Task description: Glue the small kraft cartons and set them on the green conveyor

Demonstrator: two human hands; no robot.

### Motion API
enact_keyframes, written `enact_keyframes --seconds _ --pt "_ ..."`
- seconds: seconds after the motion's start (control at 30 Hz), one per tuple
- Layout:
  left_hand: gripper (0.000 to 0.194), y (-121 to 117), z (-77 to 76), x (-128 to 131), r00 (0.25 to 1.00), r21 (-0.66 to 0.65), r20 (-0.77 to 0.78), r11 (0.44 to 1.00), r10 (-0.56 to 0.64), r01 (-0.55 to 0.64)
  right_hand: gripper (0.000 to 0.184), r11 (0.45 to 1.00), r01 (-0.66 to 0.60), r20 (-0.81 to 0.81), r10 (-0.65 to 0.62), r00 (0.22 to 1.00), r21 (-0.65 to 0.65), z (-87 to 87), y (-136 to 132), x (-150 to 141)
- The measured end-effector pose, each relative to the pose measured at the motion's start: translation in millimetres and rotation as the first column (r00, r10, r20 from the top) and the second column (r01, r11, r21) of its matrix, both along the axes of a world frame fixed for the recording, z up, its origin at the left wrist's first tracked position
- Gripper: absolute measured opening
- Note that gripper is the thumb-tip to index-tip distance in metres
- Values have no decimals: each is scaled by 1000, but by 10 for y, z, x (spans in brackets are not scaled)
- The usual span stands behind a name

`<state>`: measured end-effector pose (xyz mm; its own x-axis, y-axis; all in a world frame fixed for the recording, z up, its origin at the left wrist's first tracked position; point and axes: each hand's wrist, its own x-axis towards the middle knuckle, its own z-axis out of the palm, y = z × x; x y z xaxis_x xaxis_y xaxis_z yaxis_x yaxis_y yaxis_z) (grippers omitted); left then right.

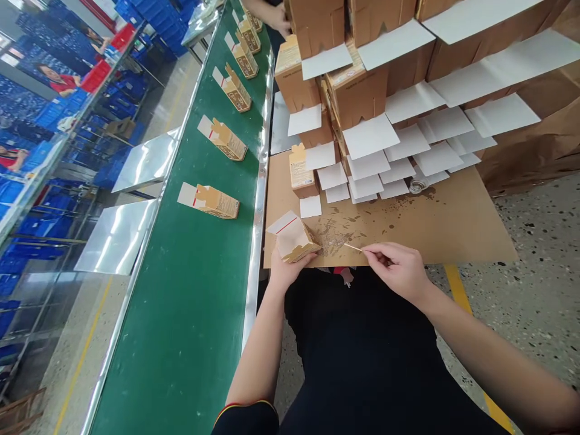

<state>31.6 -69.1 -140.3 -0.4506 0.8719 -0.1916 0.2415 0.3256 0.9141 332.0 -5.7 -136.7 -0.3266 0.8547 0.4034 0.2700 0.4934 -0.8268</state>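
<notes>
My left hand (286,273) grips a small cardboard box (296,244) at the near edge of the brown board. The box is tilted, and its white flap with a red line stands open toward the upper left. In my right hand (399,269), pinched between the fingertips, is a thin pale stick (353,247) that looks like a cotton swab. Its tip points left toward the box, a short way apart from it. Dark wet-looking smears lie on the board between the two hands.
Stacked cardboard boxes (362,96) with white flaps fill the board's (471,235) far side. A small glass jar (417,183) sits by them. On the left, a green conveyor belt (199,302) carries several open boxes (217,201). A co-worker's hand (281,21) is at the top.
</notes>
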Motion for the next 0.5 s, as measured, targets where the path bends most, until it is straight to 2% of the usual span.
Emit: enact_keyframes --seconds 0.17,0.3,0.37,0.43,0.5 --pt "50 12 -29 31 999 5 -44 1000 0 0 18 997 72 8 -72 997 -25 53 -49 94" --pt "46 60 -94 113 997 38 -71 999 -9 12 19 998 -3 -21 2 1000 -64 11 -74 -53" --pt "54 45 -126 114 996 77 -92 997 -13 20 19 995 -15 -43 10 999 -97 -15 -57 -103" --pt "67 -25 -145 -2 989 146 -132 988 73 -54 22 990 18 -51 -26 998 -136 -34 -28 -89" --pt "72 -152 -139 -276 952 213 -130 946 277 -246 26 984 63 -44 -72 996 -169 -52 1 -13"
